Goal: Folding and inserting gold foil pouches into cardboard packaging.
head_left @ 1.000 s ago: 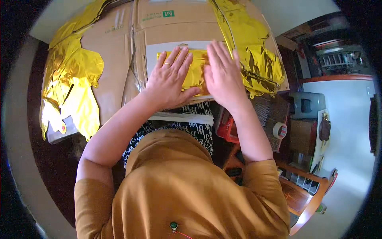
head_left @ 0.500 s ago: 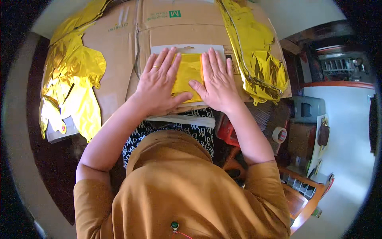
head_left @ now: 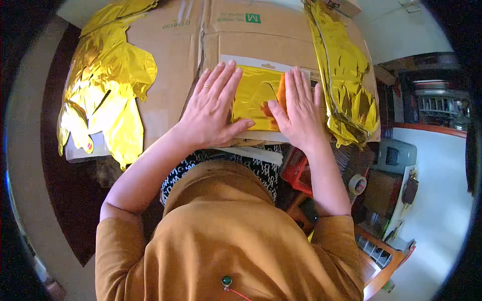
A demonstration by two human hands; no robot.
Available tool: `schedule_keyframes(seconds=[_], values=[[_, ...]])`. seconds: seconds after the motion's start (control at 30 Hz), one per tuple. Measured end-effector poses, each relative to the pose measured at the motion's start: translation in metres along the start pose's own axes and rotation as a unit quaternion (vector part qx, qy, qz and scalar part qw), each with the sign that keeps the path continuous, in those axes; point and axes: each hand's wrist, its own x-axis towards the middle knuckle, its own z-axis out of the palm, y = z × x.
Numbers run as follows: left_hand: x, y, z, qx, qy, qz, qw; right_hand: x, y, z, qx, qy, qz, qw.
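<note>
A folded piece of shiny gold foil (head_left: 258, 83) lies flat on a white card (head_left: 244, 61) that has a hanging slot at its far edge. My left hand (head_left: 213, 103) rests along the foil's left side, fingers straight and thumb out over its near edge. On the right side, my right hand (head_left: 299, 108) lies flat with fingers stretched and thumb reaching over the foil. Neither hand grips anything. Beneath everything is a brown cardboard sheet (head_left: 175, 60) with a crease running away from me.
Flat gold foil balloons (head_left: 118, 85) spread over the cardboard's left end. More gold foil (head_left: 346, 75) lies stacked at its right. Beyond the right edge are a red basket (head_left: 299, 173), a tape roll (head_left: 357, 184), a grey case (head_left: 394, 155) and a wooden chair (head_left: 386, 266).
The whole scene sits further right in the picture. My hands are slightly further apart, and more of the gold foil shows between them.
</note>
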Motion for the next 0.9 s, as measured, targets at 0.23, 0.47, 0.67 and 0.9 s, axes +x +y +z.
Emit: schedule_keyframes(seconds=[0.23, 0.47, 0.67, 0.9], values=[[0.009, 0.006, 0.015, -0.027, 0.018, -0.002, 0.999, -0.004, -0.009, 0.016, -0.006, 0.029, 0.030, 0.999], [0.004, 0.006, 0.015, -0.024, -0.021, -0.014, 0.999, -0.008, 0.019, -0.001, 0.317, 0.081, 0.034, 0.944], [0.010, 0.003, 0.007, -0.030, -0.017, -0.018, 0.999, -0.013, 0.045, -0.016, 0.427, 0.155, 0.075, 0.888], [0.026, -0.014, 0.001, -0.090, -0.035, -0.023, 0.995, -0.004, 0.010, -0.013, 0.320, 0.146, 0.044, 0.935]])
